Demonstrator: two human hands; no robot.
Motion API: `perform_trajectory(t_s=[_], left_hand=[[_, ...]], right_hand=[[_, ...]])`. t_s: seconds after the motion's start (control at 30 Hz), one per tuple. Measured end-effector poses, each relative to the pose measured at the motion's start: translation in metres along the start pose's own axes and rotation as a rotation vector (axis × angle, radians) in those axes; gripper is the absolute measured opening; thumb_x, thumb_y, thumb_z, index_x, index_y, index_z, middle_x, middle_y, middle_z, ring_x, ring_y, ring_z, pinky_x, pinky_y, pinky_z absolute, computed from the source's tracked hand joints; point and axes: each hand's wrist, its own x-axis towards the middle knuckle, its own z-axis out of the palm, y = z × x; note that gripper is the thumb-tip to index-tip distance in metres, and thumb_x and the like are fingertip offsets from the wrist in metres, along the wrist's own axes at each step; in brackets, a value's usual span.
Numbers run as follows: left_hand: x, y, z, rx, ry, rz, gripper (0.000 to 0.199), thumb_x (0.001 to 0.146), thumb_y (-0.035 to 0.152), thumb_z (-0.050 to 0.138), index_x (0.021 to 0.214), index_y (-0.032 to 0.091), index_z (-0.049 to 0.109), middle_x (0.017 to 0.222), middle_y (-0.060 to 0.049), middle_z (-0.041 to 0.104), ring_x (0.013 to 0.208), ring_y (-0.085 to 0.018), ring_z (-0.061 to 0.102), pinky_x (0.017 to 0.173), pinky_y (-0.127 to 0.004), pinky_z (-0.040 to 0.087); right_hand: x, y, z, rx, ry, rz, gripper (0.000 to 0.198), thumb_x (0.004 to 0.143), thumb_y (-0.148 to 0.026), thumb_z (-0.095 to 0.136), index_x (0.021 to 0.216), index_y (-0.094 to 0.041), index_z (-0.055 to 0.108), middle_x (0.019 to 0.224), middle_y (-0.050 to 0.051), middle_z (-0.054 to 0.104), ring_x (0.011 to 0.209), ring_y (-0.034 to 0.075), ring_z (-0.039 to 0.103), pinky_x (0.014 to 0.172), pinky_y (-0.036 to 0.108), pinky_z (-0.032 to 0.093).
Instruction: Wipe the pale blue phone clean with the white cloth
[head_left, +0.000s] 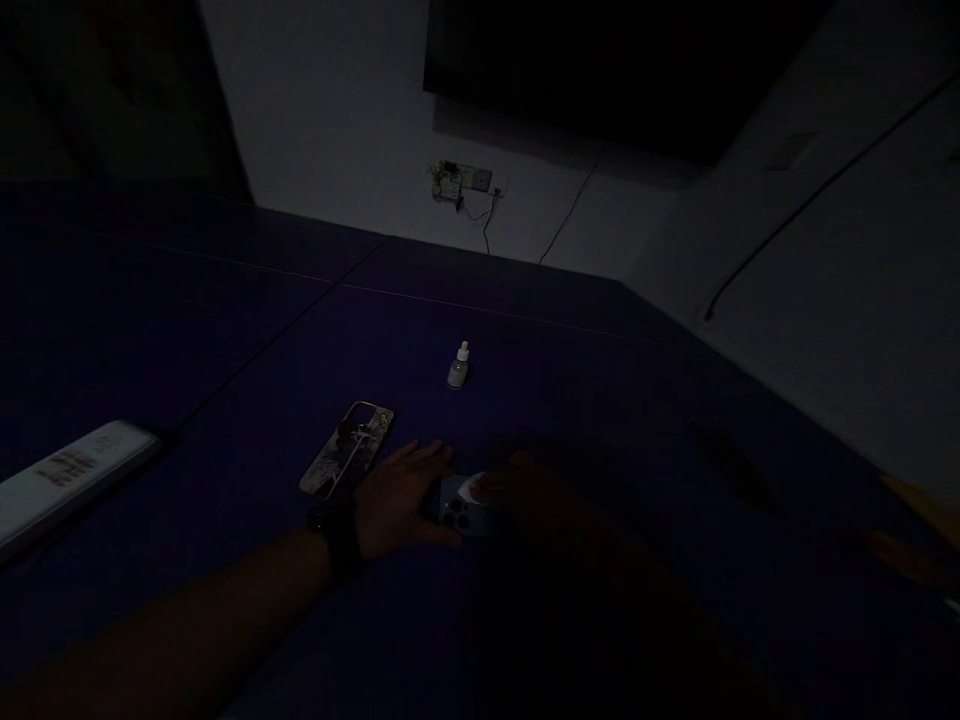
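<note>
far left, we have a long white box (79,475), then a patterned phone case (346,452) on the blue surface (300,380). our left hand (401,497) lies with fingers spread around the left end of a phone (466,520). toward the surface's far edge, a bottle (457,370) stands upright. our right hand (534,490) touches a white cloth (470,487) on the phone; we cannot tell whether its fingers pinch it.
</note>
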Motion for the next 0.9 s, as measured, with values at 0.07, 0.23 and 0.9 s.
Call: perform_trajectory(t_s=[0.07,0.23,0.9], left_hand=[[0.000,0.000,0.000,-0.011,0.005,0.002,0.098,0.064,0.067,0.078,0.142,0.020,0.042,0.151,-0.016,0.045,0.143,-0.031,0.038,0.120,-0.049,0.023],[0.000,-0.001,0.001,-0.017,0.010,0.023,0.099,0.065,0.067,0.077,0.144,0.019,0.041,0.149,-0.015,0.047,0.143,-0.031,0.036,0.120,-0.049,0.022],[0.000,-0.001,0.000,0.001,0.026,0.043,0.093,0.066,0.067,0.077,0.141,0.021,0.045,0.143,-0.013,0.055,0.141,-0.031,0.040,0.119,-0.050,0.024]], right_hand=[[-0.025,0.004,-0.009,0.039,0.027,0.069,0.042,0.091,-0.006,0.045,0.123,-0.025,0.064,0.122,0.005,0.070,0.105,0.020,0.062,0.096,0.042,0.042],[-0.049,-0.008,-0.006,0.033,0.123,0.173,0.044,0.090,-0.014,0.051,0.133,-0.021,0.056,0.124,0.012,0.065,0.111,0.025,0.059,0.094,0.044,0.048],[-0.003,-0.033,0.014,-0.072,0.065,0.083,0.019,0.095,-0.022,0.052,0.100,-0.019,0.070,0.091,0.009,0.071,0.077,0.020,0.065,0.068,0.032,0.050]])
